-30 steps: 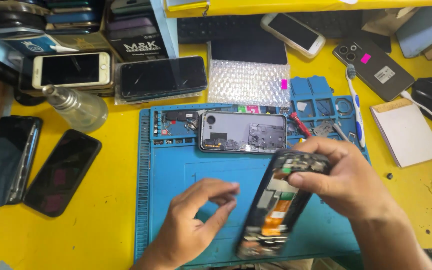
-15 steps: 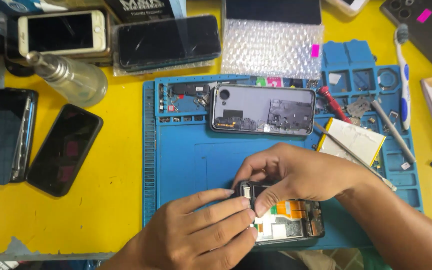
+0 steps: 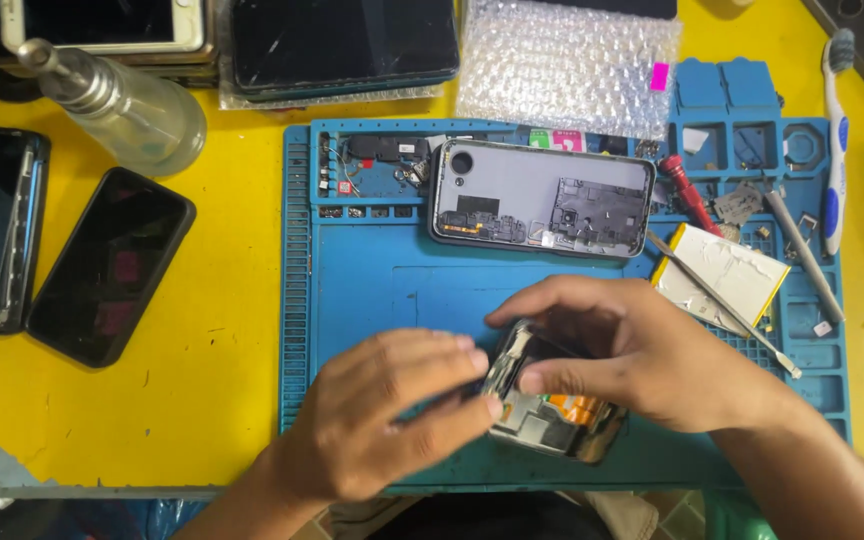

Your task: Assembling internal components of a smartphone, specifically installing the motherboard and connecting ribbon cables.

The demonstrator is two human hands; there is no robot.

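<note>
Hands meet low on the blue mat, both closed on one opened phone; the left hand pinches its near end between thumb and fingertips, a grip shut on the frame; the right hand arches over the top, thumb pressed to the exposed inside, its grip likewise closed on the phone; the phone lies tilted between them, just above the mat. Beyond the grip lies a second phone, back off, boards showing; to the right of the grip a battery with tweezers across it, and a red screwdriver farther up. Well left of the grip, on the yellow tabletop, a dark phone lies face up; a spray bottle lies beyond it.
</note>
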